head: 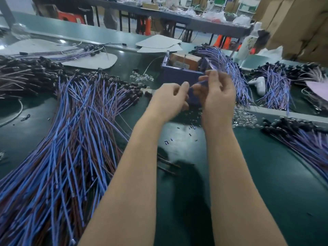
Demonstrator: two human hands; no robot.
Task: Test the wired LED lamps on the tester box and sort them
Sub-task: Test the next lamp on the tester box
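Blue wire (197, 84) ran between the two hands, just in front of the tester box (179, 75). The left hand (168, 98) had its grip clamped on one end, thumb against curled fingers. The right hand (219, 96) had its grip closed round the other part, a little higher. Blur hid whether a lamp head sat on that wire.

The box had purple-blue walls and an open top, with an orange-brown block inside. A small white label (181, 64) on that block bore print too blurred to read.

Left of the box lay a broad heap of wired lamps (74, 125), blue and red-brown leads with black heads mostly turned toward the box. A bundle of blue leads (234, 71) draped over the box's right side. Further right were a white plastic tool (258, 84) and a second bundle (276, 86). Clear caps (142, 78) sat just left of the box, and small dark bits (177, 129) were scattered in front of it, under the wrists.

The surface (266, 174) was dark green. Behind the box lay pale card sheets (158, 42). Beyond them stood a long cluttered bench (195, 16) with orange stools (71, 16) beneath, and behind the box to the right rose brown cartons (301, 23).
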